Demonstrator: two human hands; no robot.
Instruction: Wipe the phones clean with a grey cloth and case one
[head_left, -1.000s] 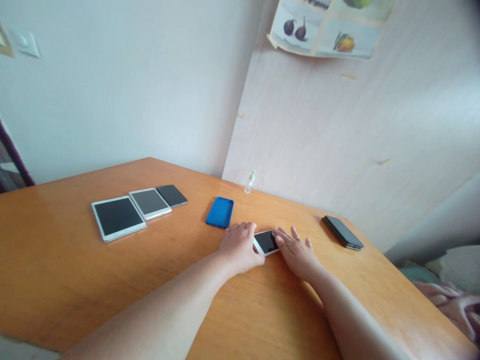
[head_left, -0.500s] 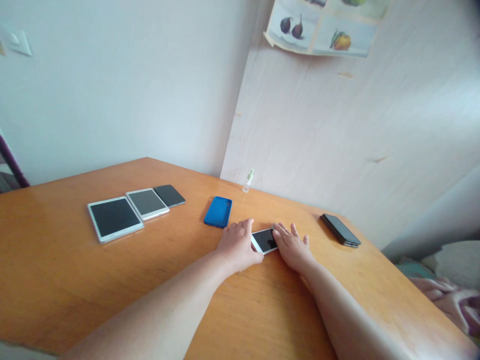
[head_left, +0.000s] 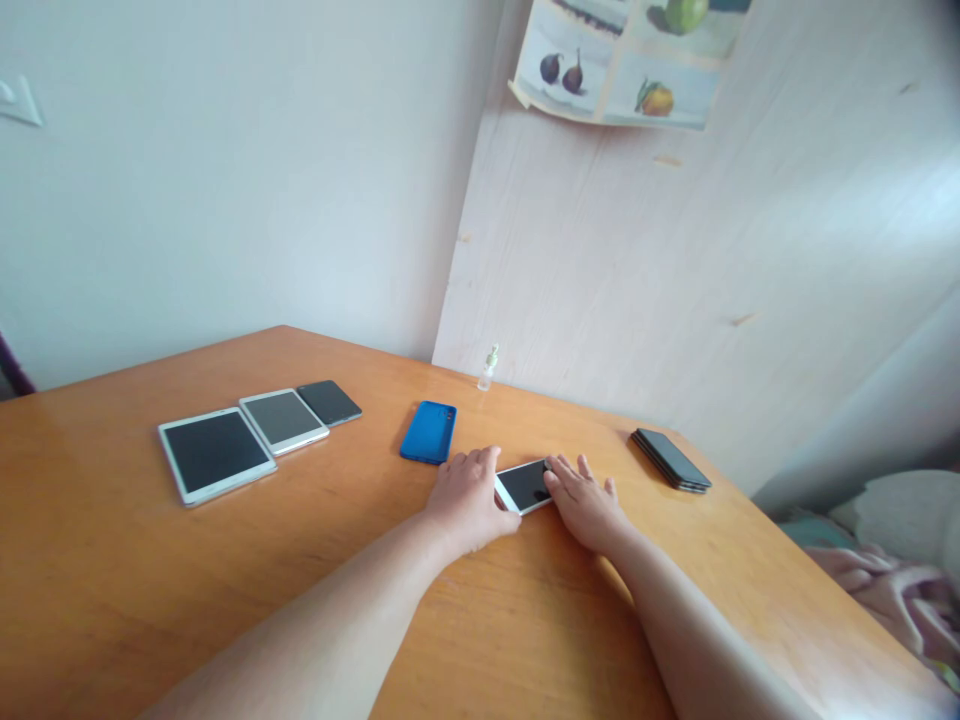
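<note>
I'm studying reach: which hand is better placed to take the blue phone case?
Left hand, probably: though holding the white phone, it is nearer the blue phone case than the right hand, also on that phone.

Tablets, case, white phone on table

A wooden table is standing against a pale wall.
The wall is taking on a faintly bluish tint, with a white switch plate showing at far left, while a whitish wood-grained panel is rising on the right. High on that panel a sheet of fruit pictures is hanging, its lower left corner curling. Light is brightening the panel's right side, and pinkish cloth is lying rumpled beyond the table's right edge.
</note>
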